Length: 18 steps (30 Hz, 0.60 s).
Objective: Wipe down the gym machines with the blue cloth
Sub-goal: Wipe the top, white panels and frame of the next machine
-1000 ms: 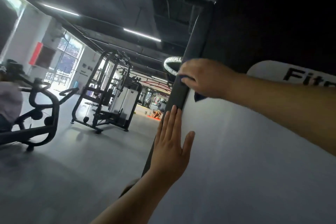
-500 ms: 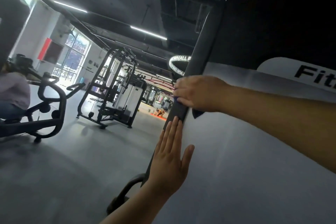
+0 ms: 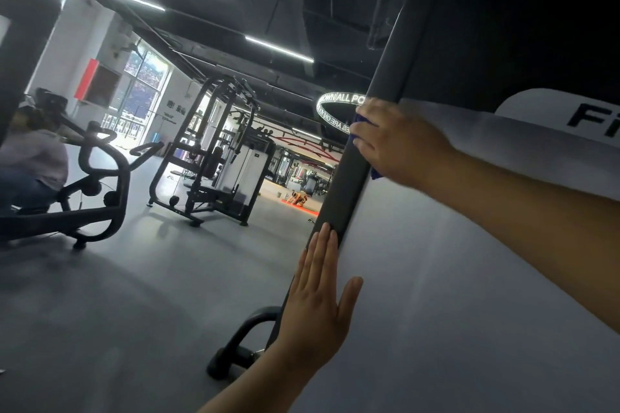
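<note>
Where the white panel [image 3: 469, 295] meets the dark post [image 3: 352, 184], the left hand [image 3: 318, 302] is laid flat against the panel's left edge, its 4 fingers straight and together, the thumb spread apart. Higher up the same edge, the blue cloth [image 3: 359, 120] is pressed to the post under the right hand [image 3: 399, 144], whose fingers are curled over it; only 2 small corners of cloth are seen. Across the grey floor [image 3: 117, 312], a black cable machine [image 3: 214, 161] is seen, a seated person [image 3: 30, 161] is found at the far left, and a lit ring sign [image 3: 332, 111] is hung farther back.
</note>
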Motion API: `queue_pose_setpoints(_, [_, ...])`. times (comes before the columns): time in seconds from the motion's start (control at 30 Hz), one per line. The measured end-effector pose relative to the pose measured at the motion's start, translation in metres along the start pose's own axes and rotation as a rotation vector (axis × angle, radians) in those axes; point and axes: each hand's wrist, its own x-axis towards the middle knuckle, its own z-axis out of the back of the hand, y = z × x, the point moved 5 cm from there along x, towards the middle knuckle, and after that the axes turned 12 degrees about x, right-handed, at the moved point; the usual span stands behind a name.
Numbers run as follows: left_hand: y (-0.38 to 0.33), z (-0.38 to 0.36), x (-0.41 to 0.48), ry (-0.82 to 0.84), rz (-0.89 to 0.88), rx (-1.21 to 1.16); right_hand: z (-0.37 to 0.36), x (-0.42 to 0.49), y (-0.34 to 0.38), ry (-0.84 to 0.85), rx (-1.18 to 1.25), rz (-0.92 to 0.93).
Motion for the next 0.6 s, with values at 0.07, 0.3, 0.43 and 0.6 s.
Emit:
queue_pose_setpoints(0.07, [0.004, -0.002, -0.007, -0.034, -0.005, 0.01, -0.017, -0.016, 0.052, 0.09, -0.046, 0.24])
queue_pose_setpoints(0.3, [0.011, -0.009, -0.021, -0.049, 0.031, 0.014, -0.013, -0.008, 0.025, -0.03, 0.124, 0.004])
queue_pose_setpoints(0.43, [0.013, -0.01, -0.03, 0.001, 0.049, 0.026, -0.022, -0.036, 0.076, -0.009, 0.212, 0.087])
queue_pose_setpoints(0.6, [0.014, -0.01, -0.031, 0.034, 0.047, 0.021, -0.024, -0.041, 0.091, 0.054, 0.199, 0.214])
